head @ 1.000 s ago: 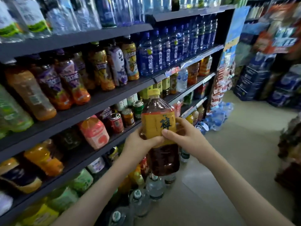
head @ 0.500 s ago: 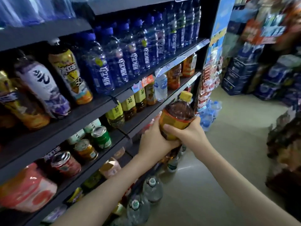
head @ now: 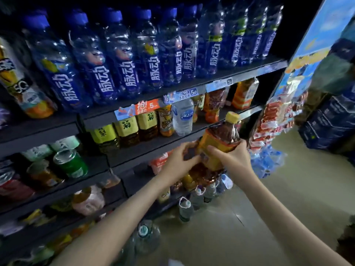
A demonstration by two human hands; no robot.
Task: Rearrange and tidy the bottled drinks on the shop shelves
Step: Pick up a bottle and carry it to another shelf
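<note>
— Which step is the person at?

— The carrying step, it seems. The large tea bottle (head: pixel 219 146), brown with a yellow cap and an orange-yellow label, is in the air in front of the shelves and tilted to the right. The right hand (head: pixel 233 160) is wrapped around the label. The left hand (head: pixel 178 162) is on the bottle's left side, with its fingers bent against it. So both hands are clamped on the one bottle.

— And what does the next move call for?

— Probably a free place for it. The middle shelf (head: pixel 153 148) just beside it carries yellow-labelled bottles (head: pixel 126 129) and a clear water bottle (head: pixel 182 118), all smaller. The person would have to bring the bottle upright and check the height under the shelf above, where the blue bottles (head: pixel 123 60) stand.

— What cannot be made out?

— The lower part of the tea bottle is blurred and partly behind the hands. The lower shelves are dark and smeared, and the water bottles on the floor (head: pixel 185 208) are only roughly visible. Whether any gap is open on the shelves cannot be told.
</note>
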